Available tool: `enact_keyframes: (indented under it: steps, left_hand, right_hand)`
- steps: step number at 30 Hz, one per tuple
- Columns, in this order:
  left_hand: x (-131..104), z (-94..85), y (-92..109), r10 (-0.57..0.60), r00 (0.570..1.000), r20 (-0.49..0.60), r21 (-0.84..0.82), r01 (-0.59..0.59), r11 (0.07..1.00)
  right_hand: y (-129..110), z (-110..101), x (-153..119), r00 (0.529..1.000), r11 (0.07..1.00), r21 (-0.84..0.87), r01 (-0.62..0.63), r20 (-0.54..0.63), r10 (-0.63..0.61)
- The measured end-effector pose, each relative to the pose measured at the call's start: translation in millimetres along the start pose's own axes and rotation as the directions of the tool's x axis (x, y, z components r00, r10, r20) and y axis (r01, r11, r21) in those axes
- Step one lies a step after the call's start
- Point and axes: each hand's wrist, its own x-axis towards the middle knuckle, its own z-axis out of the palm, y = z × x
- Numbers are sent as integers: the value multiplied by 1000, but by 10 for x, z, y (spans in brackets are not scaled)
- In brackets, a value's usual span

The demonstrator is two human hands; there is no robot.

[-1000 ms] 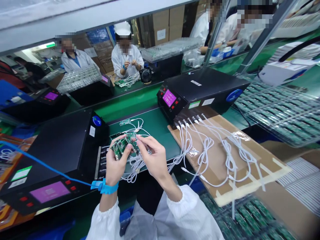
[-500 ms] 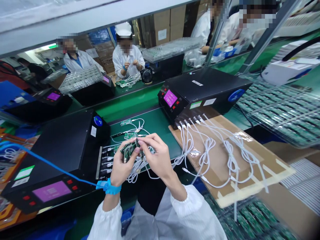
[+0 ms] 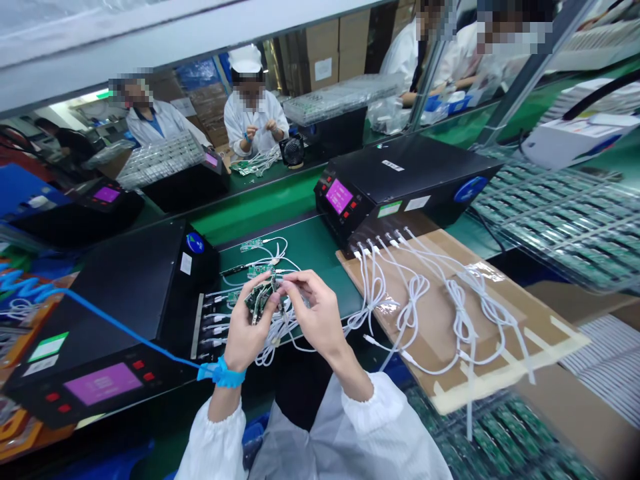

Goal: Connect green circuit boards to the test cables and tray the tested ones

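Note:
My left hand (image 3: 246, 333), with a blue wrist strap (image 3: 223, 373) on its wrist, is closed around several small green circuit boards (image 3: 260, 297) held at a tilt. Thumb and fingers of my right hand (image 3: 317, 310) are pinched together at the right edge of these boards; what lies between the fingertips is too small to tell. Beneath both hands runs a bundle of white cables (image 3: 275, 333). Another green circuit board (image 3: 251, 245), joined to a white cable, lies on the green bench behind them.
Black test boxes with purple screens stand at left (image 3: 115, 293) and right (image 3: 400, 173). Looped white cables (image 3: 417, 307) spread over a brown cardboard sheet (image 3: 440, 390). Trays of boards (image 3: 560, 220) are at far right. A blue coiled cord (image 3: 125, 333) crosses the left box. Co-workers sit opposite.
The boards in my left hand have turned a little, and my right fingertips have shifted slightly to the right along their edge. The blue cord at the left shows more of its coil.

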Motion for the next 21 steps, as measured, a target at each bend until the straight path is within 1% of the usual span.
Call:
enact_keyframes:
  steps: [4, 13, 17, 21]
  left_hand:
    - [-20, 51, 5, 50, 999, -15, 31, -50, 998]
    - [-19, 81, -49, 53, 998, 26, 12, -53, 999]
    - [-11, 76, -66, 58, 997, 52, 26, -59, 998]
    - [36, 79, -81, 21, 998, 64, 34, -23, 999]
  right_hand:
    - [-5, -9, 18, 998, 995, -73, 64, 0, -64]
    - [11, -12, 2, 993, 980, -160, 119, 5, -120]
    - [36, -31, 10, 996, 987, -130, 91, 20, -89]
    - [83, -45, 44, 1000, 999, -49, 7, 20, -6]
